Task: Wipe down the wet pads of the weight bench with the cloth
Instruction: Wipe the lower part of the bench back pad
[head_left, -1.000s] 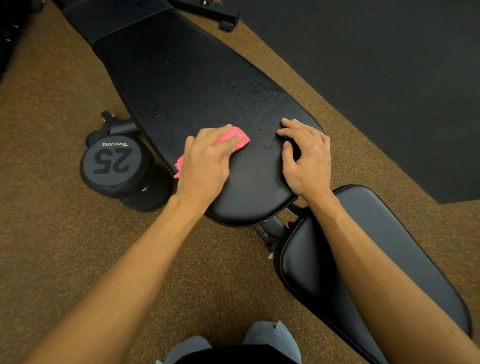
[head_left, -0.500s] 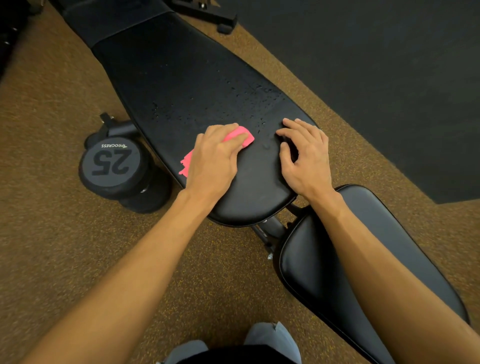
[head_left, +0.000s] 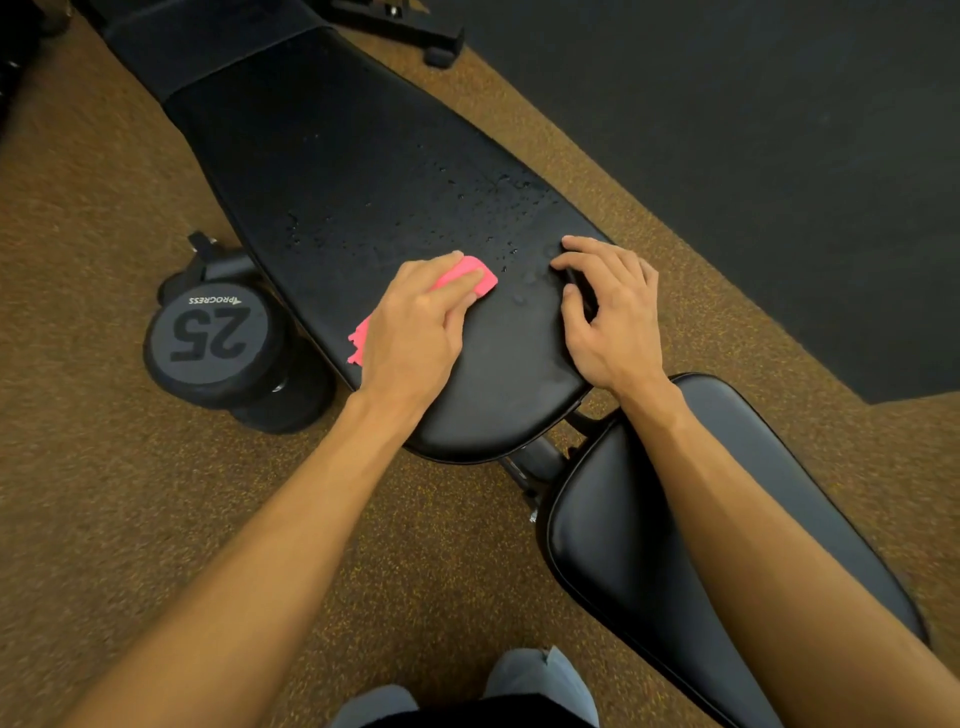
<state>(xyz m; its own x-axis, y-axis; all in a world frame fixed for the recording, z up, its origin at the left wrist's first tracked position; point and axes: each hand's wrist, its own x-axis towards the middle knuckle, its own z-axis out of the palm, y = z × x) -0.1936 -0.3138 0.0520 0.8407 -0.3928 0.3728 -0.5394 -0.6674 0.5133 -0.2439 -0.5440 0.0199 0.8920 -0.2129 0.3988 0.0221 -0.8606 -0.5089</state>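
Rubber dumbbell, marked 25, lies on the floor at 9 o'clock from the cloth, just beside the back pad. Pink cloth lies flat on the back pad near its lower end. Left hand presses it down, fingers straight and pressed together. Cloth shows at 1 o'clock past the fingertips and at 8 o'clock beside the palm. Droplets cover the pad from 12 to 2 o'clock of the cloth. Right hand rests on the pad at 3 o'clock from the cloth, apart from it, fingers bent and slightly spread, tips down, holding nothing. Seat pad lies at 5 o'clock.
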